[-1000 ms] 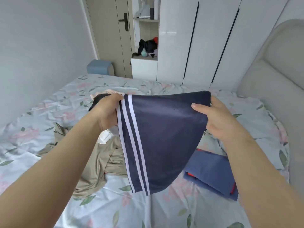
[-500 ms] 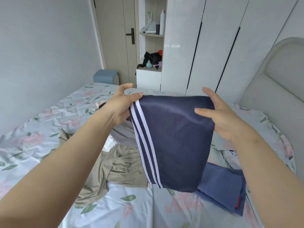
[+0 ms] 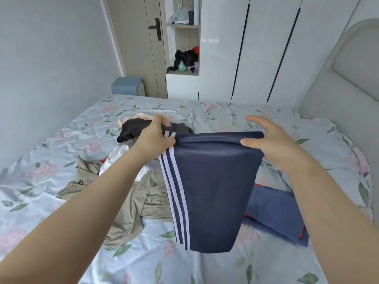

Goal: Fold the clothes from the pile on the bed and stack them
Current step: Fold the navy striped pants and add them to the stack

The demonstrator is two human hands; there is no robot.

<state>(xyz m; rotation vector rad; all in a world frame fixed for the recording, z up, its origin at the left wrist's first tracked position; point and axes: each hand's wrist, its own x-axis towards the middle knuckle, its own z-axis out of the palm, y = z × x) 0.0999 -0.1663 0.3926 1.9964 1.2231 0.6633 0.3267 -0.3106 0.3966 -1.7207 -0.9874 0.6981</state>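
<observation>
Navy shorts with three white side stripes hang folded in the air over the bed. My left hand pinches their top left corner at the stripes. My right hand grips the top right corner with thumb in front and fingers spread behind. Below and to the left lies the unfolded pile: a khaki garment, a white piece and a black garment. A folded blue garment with red trim lies on the bed to the right, partly hidden by the shorts.
The bed's floral sheet spreads around the clothes. A padded headboard rises at right. White wardrobe doors, an open shelf niche with dark items, a door and a blue bin stand beyond the bed.
Both hands still hold the navy shorts by the top edge. The shorts hang straighter and narrower than one second ago, and my right fingers have spread wider.
</observation>
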